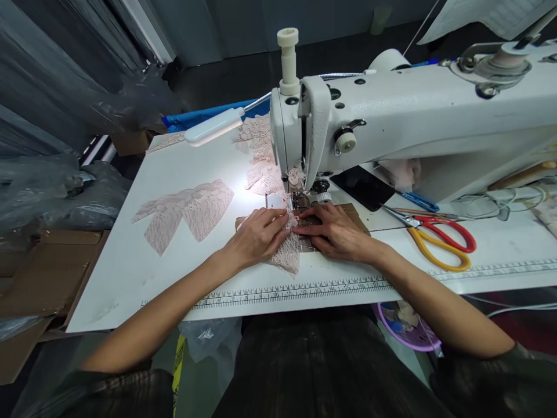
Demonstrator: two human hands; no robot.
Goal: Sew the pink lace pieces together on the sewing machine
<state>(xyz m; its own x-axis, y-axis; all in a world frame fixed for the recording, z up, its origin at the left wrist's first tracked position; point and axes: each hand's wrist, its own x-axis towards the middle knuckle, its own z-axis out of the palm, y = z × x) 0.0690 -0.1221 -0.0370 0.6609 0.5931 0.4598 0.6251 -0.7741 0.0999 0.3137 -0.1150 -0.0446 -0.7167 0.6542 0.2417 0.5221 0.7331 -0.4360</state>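
A pale pink lace piece (288, 256) lies under the needle area of a white sewing machine (391, 110). My left hand (260, 235) is closed on it, the fingers bent over the lace and pressing it to the bed. From the other side my right hand (337, 233) reaches in with fingers spread and stretched out. Its fingertips touch the lace's right edge, close to the presser foot (298, 200). Brown tape (354, 216) covers part of the bed beneath my right hand. The lace under my left palm is hidden.
Cut lace pieces (204, 206) lie at left, with more lace (261, 154) behind the needle. Red-and-yellow scissors (439, 238), blue snips (418, 201) and a dark phone-like slab (363, 187) sit at right. A lamp (213, 126) hangs overhead; a printed ruler (313, 291) runs along the front edge.
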